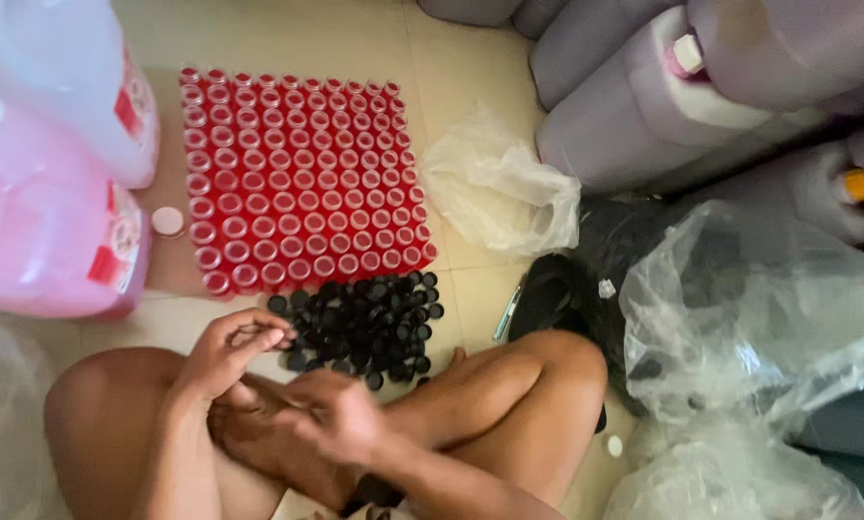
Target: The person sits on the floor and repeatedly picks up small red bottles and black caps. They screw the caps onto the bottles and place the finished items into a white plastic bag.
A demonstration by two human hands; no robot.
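Near the bottom of the view, above the person's crossed legs, the left hand [230, 349] is raised with its fingers curled together at the near left edge of a heap of black caps [364, 327]; the fingertips seem pinched on something small, though what it is cannot be made out. Just to its right and nearer, the right hand [340, 416] hangs loosely curled over the shins, blurred, and I cannot tell whether it holds anything. Beyond the caps, farther off on the tiled floor [355, 39], small bottles of red liquid [302, 178] stand uncapped in a tight square block. A single white cap [168, 221] lies just left of that block, beside a large pink jug [47, 231]. To the right lie crumpled clear plastic bags [499, 188] and, far right, big greyish-purple jugs [634, 116].
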